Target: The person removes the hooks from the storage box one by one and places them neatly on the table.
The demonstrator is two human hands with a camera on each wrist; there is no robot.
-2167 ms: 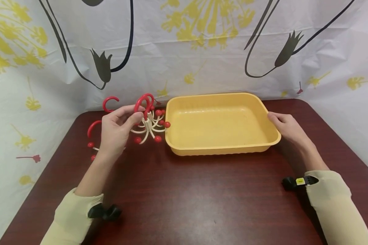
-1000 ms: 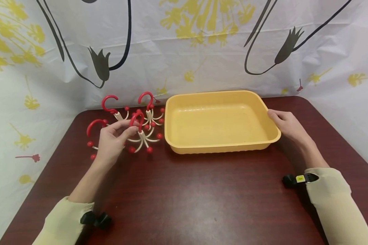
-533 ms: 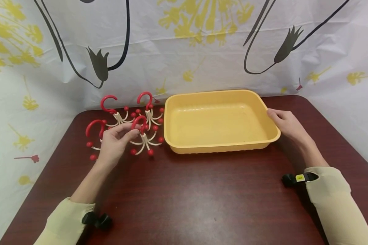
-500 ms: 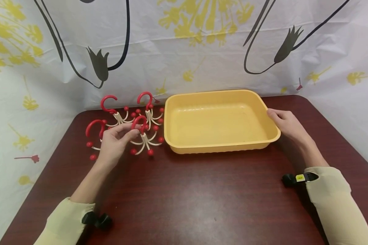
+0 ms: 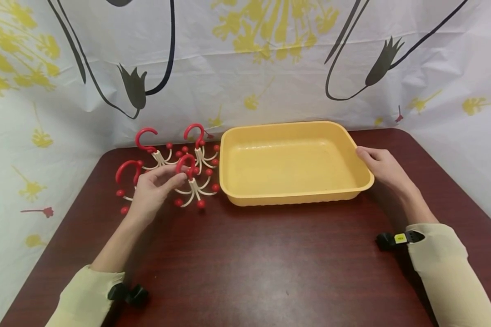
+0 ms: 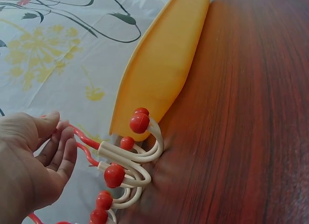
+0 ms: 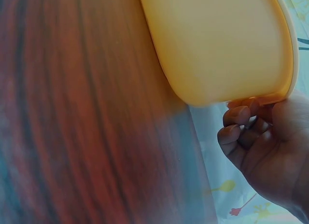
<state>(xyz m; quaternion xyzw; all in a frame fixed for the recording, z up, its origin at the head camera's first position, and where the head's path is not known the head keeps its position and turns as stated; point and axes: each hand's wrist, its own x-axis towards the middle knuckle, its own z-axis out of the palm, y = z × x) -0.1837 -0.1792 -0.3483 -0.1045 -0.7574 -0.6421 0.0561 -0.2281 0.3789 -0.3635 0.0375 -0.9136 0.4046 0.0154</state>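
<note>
In the head view, my left hand (image 5: pixel 152 193) pinches the red hook of a multi-armed hanger (image 5: pixel 192 182) between thumb and fingers. Its cream arms fan out low, each tipped with a red ball; whether they touch the table cannot be told. Two similar hangers stand behind it, one at back left (image 5: pixel 158 156) and one at back right (image 5: pixel 198 152). Another hanger (image 5: pixel 126 170) is at far left, partly hidden by my hand. My right hand (image 5: pixel 386 171) grips the right rim of a yellow plastic tray (image 5: pixel 290 168), its fingers curled underneath in the right wrist view.
The dark reddish-brown table (image 5: pixel 245 254) extends in front of the tray. Behind it hangs a white patterned sheet (image 5: pixel 249 81), close to the tray's back rim. The hangers crowd together just left of the tray.
Since the oldest frame, my left hand has brought the hanger down and nearer, away from the back-right hanger. Over the last half second it barely moves. The right hand keeps its grip.
</note>
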